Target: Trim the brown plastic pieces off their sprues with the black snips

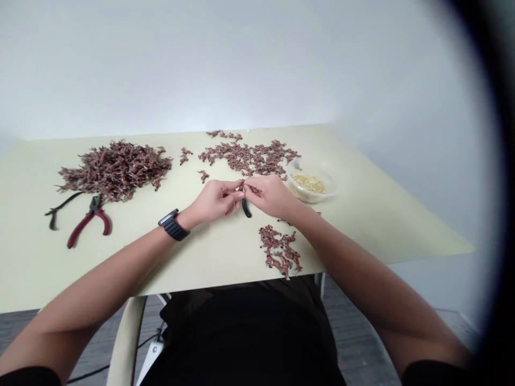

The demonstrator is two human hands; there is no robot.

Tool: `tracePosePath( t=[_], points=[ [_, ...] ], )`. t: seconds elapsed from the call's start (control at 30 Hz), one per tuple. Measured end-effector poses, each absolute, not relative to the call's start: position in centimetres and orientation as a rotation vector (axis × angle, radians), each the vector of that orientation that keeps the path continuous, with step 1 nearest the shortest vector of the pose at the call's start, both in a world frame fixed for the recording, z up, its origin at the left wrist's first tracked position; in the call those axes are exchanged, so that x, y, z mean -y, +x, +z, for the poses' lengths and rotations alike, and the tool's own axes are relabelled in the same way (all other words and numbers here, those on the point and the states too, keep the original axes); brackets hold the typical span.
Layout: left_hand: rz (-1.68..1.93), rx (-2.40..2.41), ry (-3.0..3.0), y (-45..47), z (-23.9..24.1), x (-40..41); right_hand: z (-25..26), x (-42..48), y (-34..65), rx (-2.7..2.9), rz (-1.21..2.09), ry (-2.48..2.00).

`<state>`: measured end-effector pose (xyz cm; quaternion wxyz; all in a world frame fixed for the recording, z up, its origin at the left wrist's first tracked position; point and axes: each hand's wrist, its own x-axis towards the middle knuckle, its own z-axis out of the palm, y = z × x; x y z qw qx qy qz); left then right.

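Note:
My left hand (pixel 215 199), with a dark watch (pixel 174 224) on its wrist, is closed in a pinch around a small brown figurine (pixel 241 185). It looks like a tiny four-legged animal, mostly covered by fingers. Right up against it, my right hand (pixel 269 194) has its fingers pinched together at the figurine; what lies between those fingertips is too small to make out. Just below the hands, a black curved handle (pixel 246 208) shows, its other end hidden. A clear plastic bowl (pixel 330 188) of small gold-coloured pieces (pixel 309 183) stands beside my right hand.
A large heap of brown figurines (pixel 116 169) lies at the left, with red-handled pliers (pixel 89 220) and a black tool (pixel 54 219) before it. More figurines (pixel 251 156) spread behind my hands. A smaller group (pixel 279 249) lies by the table's (pixel 209 262) front edge.

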<state>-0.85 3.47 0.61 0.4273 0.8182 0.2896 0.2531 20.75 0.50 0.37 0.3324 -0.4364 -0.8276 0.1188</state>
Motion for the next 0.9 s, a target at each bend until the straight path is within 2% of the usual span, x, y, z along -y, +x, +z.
tracePosePath(
  t=[0.23, 0.33, 0.43, 0.6, 0.67, 0.77, 0.9],
  points=[
    [0.763, -0.925, 2.158, -1.7, 0.4, -4.2, 0.8, 0.0, 20.3, 2.167, 0.47, -1.471],
    [0.836, -1.121, 2.077, -2.4, 0.5, -5.0, 0.1, 0.6, 19.6, 2.341, 0.333, -1.735],
    [0.908, -1.241, 1.966, -3.1, 0.5, -6.0, -0.1, 1.0, 19.3, 2.46, 0.153, -1.807],
    [0.873, -1.206, 1.785, -3.5, 0.2, -7.0, 1.3, -0.1, 21.7, 2.181, 0.049, -1.863],
    [0.778, -1.063, 1.764, -3.4, 0.3, -6.7, 1.9, -0.8, 23.0, 2.016, 0.124, -1.777],
    [0.65, -0.899, 1.778, -3.0, 0.5, -5.9, 2.2, -1.5, 24.2, 1.867, 0.45, -1.699],
    [0.608, -0.865, 1.759, -2.5, 0.7, -4.8, 1.9, -1.8, 24.2, 1.772, 0.679, -1.683]
  ],
)
